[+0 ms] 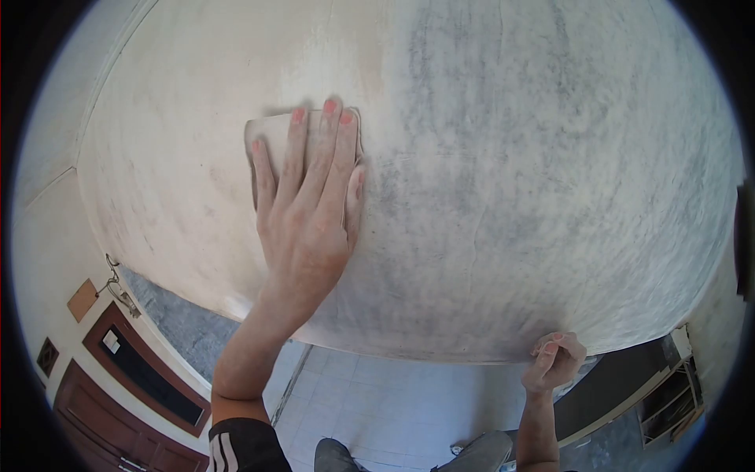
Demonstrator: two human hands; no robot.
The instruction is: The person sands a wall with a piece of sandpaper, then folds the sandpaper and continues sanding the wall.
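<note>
A large pale surface [472, 204] with grey smudges fills most of the view. My left hand [307, 197] lies on it, left of the middle, pressing a folded beige sheet [267, 130] flat under spread fingers. The sheet's edges show around the fingertips and beside the thumb. Low on the right, near the lower edge of the surface, is my right hand [557, 360], its fingers curled in with the thumb against them. Whatever it may hold is hidden.
Below are a tiled floor [370, 393] and my knees. At the lower left are brown doors [149, 370] and a small board [82, 300] with wires. A rack [668, 405] stands at the lower right.
</note>
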